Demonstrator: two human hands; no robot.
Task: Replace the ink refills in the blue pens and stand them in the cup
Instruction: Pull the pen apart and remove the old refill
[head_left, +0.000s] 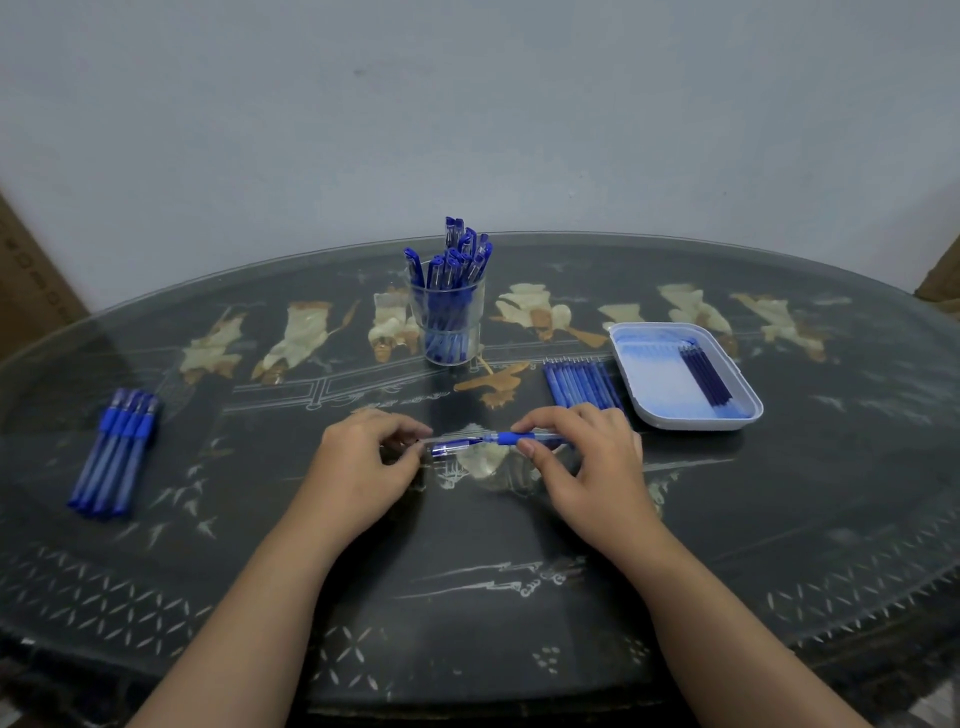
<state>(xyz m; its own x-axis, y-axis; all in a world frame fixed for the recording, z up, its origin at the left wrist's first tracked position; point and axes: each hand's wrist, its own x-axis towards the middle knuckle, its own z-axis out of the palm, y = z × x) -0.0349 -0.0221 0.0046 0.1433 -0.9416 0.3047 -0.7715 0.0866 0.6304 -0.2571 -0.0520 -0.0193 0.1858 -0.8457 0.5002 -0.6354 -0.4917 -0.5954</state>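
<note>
A blue pen (506, 439) lies level just above the table centre, held between both hands. My right hand (582, 457) grips its barrel by the blue rubber grip. My left hand (363, 457) pinches the blue cap (451, 447) at the pen's left end. Behind them a clear cup (448, 325) stands upright with several capped blue pens in it. A row of several blue pens (115, 452) lies at the left. Several blue refills (582, 383) lie side by side right of centre.
A white plastic tray (644, 358) at the right holds a few dark blue refills (704, 375). The dark oval glass-topped table (467, 582) has pale inlaid figures and ends at a grey wall. Brown cardboard shows at both far edges.
</note>
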